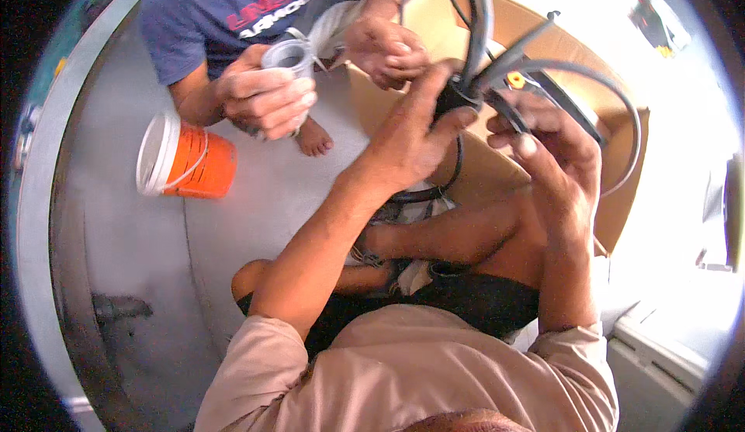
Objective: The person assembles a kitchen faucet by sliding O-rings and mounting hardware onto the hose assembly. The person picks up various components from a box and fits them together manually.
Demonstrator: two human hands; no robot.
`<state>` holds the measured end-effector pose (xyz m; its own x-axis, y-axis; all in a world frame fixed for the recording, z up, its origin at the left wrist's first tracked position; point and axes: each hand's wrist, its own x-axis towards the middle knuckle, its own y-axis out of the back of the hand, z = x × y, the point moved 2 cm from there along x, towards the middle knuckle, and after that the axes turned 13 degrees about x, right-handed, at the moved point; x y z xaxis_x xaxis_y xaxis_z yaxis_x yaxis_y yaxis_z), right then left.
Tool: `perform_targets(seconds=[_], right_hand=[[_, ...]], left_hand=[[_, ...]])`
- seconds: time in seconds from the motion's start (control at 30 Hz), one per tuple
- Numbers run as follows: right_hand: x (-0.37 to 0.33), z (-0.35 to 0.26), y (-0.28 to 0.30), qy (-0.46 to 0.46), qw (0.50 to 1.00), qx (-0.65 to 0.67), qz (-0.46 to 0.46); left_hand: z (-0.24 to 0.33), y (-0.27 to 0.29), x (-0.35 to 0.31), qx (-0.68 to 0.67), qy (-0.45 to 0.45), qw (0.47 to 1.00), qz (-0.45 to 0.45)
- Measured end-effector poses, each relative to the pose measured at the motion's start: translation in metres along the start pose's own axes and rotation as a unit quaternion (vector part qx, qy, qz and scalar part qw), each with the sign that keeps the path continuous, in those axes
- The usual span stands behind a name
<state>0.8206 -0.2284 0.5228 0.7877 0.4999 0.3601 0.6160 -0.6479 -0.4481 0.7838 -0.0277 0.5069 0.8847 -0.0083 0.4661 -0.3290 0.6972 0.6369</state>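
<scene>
A cardboard box (628, 168) stands open just beyond the hands, seemingly kept within reach. An orange bucket (203, 160) sits on the floor (147, 277) off to the left, probably out of the way. Grey cables (478, 36) rise from a black cylinder (452, 97) held in the air; the left hand's (407, 137) grip wraps it, likely for steadiness. A co-worker's hand (268, 95) holds a clear cup (285, 56) nearby. Beside the cylinder, the right hand's (563, 149) grip pinches a dark strip (506, 111), apparently for fine control.
</scene>
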Motion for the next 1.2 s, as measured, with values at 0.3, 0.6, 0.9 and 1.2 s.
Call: perform_targets(seconds=[0.3, 0.6, 0.9, 1.2], right_hand=[[0.047, -0.01, -0.066, 0.032, 0.998, -0.054, -0.017], [0.092, -0.084, -0.006, -0.109, 0.903, -0.408, 0.079], [0.104, 0.005, 0.071, -0.223, 0.956, 0.016, 0.19], [0.163, 0.009, 0.037, -0.177, 0.97, 0.093, -0.14]], left_hand=[[-0.034, -0.02, 0.005, 0.034, 0.0, 0.999, 0.037], [-0.043, -0.03, 0.036, -0.051, 0.022, 0.998, 0.003], [-0.035, -0.02, 0.021, -0.044, -0.017, 0.999, -0.009], [-0.039, -0.02, 0.029, -0.055, -0.031, 0.996, 0.057]])
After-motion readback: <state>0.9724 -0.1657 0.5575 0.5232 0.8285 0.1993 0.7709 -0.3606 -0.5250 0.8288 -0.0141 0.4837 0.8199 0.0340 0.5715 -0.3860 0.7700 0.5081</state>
